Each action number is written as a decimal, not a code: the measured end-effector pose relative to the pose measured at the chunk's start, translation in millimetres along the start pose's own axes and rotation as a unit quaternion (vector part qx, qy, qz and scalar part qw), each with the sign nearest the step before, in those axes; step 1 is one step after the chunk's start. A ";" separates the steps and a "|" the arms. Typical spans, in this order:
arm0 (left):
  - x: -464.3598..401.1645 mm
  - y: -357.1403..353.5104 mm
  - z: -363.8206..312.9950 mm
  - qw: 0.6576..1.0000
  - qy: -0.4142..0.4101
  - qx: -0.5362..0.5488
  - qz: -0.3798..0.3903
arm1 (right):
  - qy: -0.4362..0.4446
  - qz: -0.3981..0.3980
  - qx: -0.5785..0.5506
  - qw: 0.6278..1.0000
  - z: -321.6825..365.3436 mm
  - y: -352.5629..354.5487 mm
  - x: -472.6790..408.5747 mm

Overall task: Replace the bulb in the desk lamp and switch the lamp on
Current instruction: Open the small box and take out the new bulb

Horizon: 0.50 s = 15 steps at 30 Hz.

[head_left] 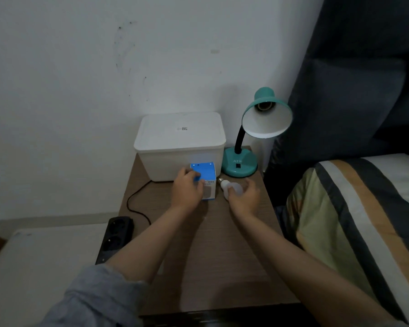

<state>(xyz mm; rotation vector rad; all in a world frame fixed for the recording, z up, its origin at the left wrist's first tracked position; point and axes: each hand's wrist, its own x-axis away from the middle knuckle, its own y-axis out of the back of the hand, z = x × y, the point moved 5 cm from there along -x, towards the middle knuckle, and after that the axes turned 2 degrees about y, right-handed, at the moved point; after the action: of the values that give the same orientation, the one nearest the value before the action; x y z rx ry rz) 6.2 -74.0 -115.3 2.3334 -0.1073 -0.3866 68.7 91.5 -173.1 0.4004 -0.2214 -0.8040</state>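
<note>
From the head camera, your right hand (244,196) is wrapped around the white bulb (232,188), fingers curled over its round part, so this hand is holding the bulb firmly. The bulb lies low over the brown bedside table (222,256), and I cannot tell if it touches the wood. Its metal screw base (220,180) sticks out of your grip toward the far left, pointing at the blue bulb box (204,179).

Your left hand (187,191) is closed on that box: the fingers lie over its blue top and near side, and the box stands on the table just left of the bulb in your other hand. The two hands are near each other but apart (a small strip of table shows between them).

Beyond your right hand stands the teal desk lamp (240,164), its round base on the far right corner of the table. The black neck bends up, and the shade (267,119) opens toward you; the socket (263,106) inside looks dark, with no bulb in it. The lamp is not lit.

Directly behind the box in your left hand is a white lidded container (180,142), touching or almost touching the box. To the left of your left forearm, a black cable (134,204) runs down to a black power strip (115,237) beside the table. To the right of your right arm is a striped blanket (354,223).
</note>
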 end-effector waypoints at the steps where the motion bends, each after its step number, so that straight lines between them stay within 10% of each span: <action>1: -0.7 -0.3 0.9 1.000 0.003 0.002 0.001 | 0.037 -0.023 0.003 0.999 6.7 4.7 1.2; 6: -4.3 0.5 4.4 1.000 0.002 0.008 0.012 | 0.191 0.006 -0.045 0.980 41.8 8.2 7.1; 15: -11.2 3.2 5.1 0.999 0.029 0.010 0.032 | 0.184 0.160 0.044 0.969 51.2 -33.9 -3.9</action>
<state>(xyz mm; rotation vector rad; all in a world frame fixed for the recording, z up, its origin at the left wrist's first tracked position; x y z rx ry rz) -6.0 -77.6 -113.7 2.3530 -0.1596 -0.2873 26.5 59.8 -141.5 0.5723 0.0262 -0.3925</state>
